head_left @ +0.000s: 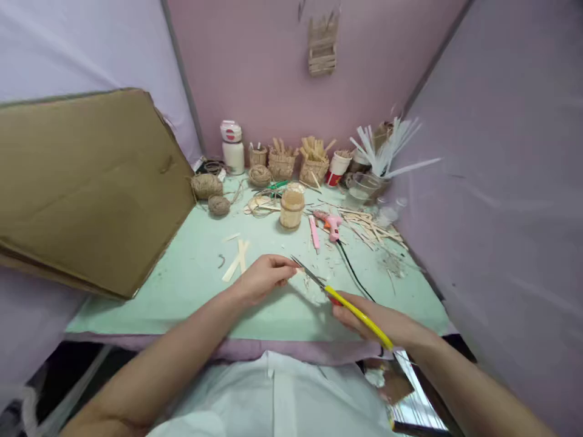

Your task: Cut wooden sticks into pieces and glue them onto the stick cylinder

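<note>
My left hand (pixel 268 276) is pinched around a small pale wood strip (pixel 300 270), most of it hidden by my fingers. My right hand (pixel 364 315) grips long-handled shears (pixel 357 312) with a yellow handle and a bit of red beneath. Their metal blades point up and left, with the tips right by my left fingertips and the strip. Whether the blades touch the wood I cannot tell. Small wood scraps lie under the blades. Left of my left hand, pale flat wood sticks (pixel 242 255) lie crossed on the green tabletop (pixel 195 291).
Behind my hands stand a small wooden barrel-shaped cup (pixel 292 209), a pink glue gun (pixel 331 223) with a black cord, and a pink pen-like tool (pixel 314 233). Twine balls (pixel 207 186) and stick-filled baskets (pixel 314 164) line the back. A large cardboard sheet (pixel 91 188) leans at left.
</note>
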A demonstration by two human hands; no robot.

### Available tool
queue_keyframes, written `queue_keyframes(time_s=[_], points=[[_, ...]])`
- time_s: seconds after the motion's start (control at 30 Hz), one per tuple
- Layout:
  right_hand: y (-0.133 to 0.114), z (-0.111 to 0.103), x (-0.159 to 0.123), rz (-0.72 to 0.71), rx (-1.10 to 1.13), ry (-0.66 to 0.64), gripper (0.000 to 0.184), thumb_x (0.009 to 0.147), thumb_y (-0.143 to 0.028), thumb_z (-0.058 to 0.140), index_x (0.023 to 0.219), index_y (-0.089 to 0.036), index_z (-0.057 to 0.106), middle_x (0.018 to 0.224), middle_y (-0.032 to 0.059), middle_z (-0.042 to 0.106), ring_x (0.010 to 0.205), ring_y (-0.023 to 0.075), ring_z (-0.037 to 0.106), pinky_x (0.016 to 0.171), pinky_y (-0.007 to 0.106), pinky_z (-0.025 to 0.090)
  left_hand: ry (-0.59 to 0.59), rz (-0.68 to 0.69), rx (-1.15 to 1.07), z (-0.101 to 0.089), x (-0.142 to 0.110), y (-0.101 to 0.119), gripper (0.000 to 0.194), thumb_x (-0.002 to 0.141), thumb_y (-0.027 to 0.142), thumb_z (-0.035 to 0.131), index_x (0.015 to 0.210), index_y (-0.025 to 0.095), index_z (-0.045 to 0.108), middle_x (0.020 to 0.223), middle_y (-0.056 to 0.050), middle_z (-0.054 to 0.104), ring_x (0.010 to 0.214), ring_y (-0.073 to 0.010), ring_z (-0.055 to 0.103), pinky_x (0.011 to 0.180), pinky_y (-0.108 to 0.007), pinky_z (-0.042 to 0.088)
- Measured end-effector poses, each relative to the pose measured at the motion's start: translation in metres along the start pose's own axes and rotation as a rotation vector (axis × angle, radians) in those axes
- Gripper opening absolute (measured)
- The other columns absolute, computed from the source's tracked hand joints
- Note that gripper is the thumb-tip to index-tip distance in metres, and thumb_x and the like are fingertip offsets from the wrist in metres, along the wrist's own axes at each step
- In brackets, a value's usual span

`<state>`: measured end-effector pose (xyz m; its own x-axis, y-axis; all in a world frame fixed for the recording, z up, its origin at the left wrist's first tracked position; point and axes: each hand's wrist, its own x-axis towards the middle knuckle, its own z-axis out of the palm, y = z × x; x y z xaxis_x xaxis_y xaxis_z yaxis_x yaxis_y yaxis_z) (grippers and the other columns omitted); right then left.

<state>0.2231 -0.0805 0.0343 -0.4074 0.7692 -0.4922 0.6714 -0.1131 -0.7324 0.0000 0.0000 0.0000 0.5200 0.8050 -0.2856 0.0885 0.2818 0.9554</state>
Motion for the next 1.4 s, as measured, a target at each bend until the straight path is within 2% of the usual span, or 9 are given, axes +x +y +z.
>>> queue_keyframes(time_s=[0.23, 0.5, 0.63, 0.9, 1.13, 1.3, 1.4], points=[[0.0034, 0.006, 0.0003, 0.059, -0.02, 0.063, 0.053, 0.083, -0.064, 0.038, 0.107, -0.019, 0.054, 0.094, 0.0048, 0.06, 0.084, 0.021, 0.053, 0.074, 0.031, 0.042, 0.005, -0.008, -0.028, -0.0007, 0.0001, -0.0014, 0.028, 0.064, 0.032, 0.064, 0.081, 0.012, 0.07, 0.054, 0.004, 0.044, 0.051, -0.0067, 0.033, 0.049, -0.023, 0.023], [0.0022, 0.006, 0.0008, 0.048, -0.016, 0.076, 0.051, 0.082, -0.064, 0.039, 0.098, -0.019, 0.056, 0.087, 0.0036, 0.059, 0.08, 0.0197, 0.052, 0.072, 0.03, 0.041, 0.0, -0.019, -0.054, -0.0012, 0.0009, -0.0033, 0.025, 0.063, 0.03, 0.065, 0.08, 0.012, 0.07, 0.059, 0.002, 0.047, 0.054, -0.0069, 0.035, 0.051, -0.022, 0.024], [0.0027, 0.0057, -0.0002, 0.064, -0.032, 0.057, 0.052, 0.083, -0.064, 0.037, 0.102, -0.019, 0.055, 0.082, 0.0022, 0.057, 0.073, 0.0174, 0.05, 0.067, 0.029, 0.041, -0.003, -0.021, -0.059, -0.0013, 0.0008, -0.0035, 0.025, 0.063, 0.031, 0.066, 0.08, 0.013, 0.071, 0.058, 0.002, 0.047, 0.053, -0.0071, 0.035, 0.051, -0.022, 0.025], [0.0036, 0.0048, -0.0022, 0.054, -0.028, 0.07, 0.053, 0.084, -0.062, 0.037, 0.112, -0.021, 0.055, 0.099, 0.0056, 0.062, 0.086, 0.0222, 0.054, 0.074, 0.032, 0.042, 0.002, -0.033, -0.072, -0.0007, 0.001, -0.0036, 0.026, 0.062, 0.032, 0.067, 0.079, 0.013, 0.071, 0.059, 0.002, 0.048, 0.053, -0.0069, 0.035, 0.05, -0.022, 0.025], [0.0038, 0.0055, -0.0014, 0.065, -0.046, 0.049, 0.052, 0.084, -0.063, 0.036, 0.106, -0.02, 0.055, 0.089, 0.0041, 0.061, 0.081, 0.0202, 0.053, 0.072, 0.031, 0.042, -0.007, -0.035, -0.063, -0.0007, 0.0004, -0.0026, 0.025, 0.062, 0.031, 0.067, 0.079, 0.013, 0.071, 0.058, 0.003, 0.046, 0.053, -0.0067, 0.035, 0.05, -0.022, 0.025], [0.0057, 0.0063, -0.0011, 0.067, -0.036, 0.058, 0.049, 0.084, -0.063, 0.036, 0.098, -0.019, 0.054, 0.096, 0.0045, 0.059, 0.087, 0.0209, 0.052, 0.077, 0.032, 0.041, -0.002, -0.037, -0.06, -0.0007, 0.001, -0.003, 0.025, 0.061, 0.032, 0.067, 0.079, 0.014, 0.071, 0.058, 0.003, 0.048, 0.053, -0.007, 0.036, 0.051, -0.022, 0.026], [0.0035, 0.0065, -0.0015, 0.069, -0.02, 0.062, 0.05, 0.084, -0.064, 0.036, 0.099, -0.019, 0.054, 0.089, 0.0031, 0.057, 0.082, 0.0189, 0.051, 0.073, 0.03, 0.041, -0.002, -0.038, -0.058, -0.0007, 0.001, -0.0031, 0.026, 0.061, 0.032, 0.067, 0.079, 0.014, 0.07, 0.058, 0.003, 0.048, 0.053, -0.0068, 0.035, 0.051, -0.022, 0.026]])
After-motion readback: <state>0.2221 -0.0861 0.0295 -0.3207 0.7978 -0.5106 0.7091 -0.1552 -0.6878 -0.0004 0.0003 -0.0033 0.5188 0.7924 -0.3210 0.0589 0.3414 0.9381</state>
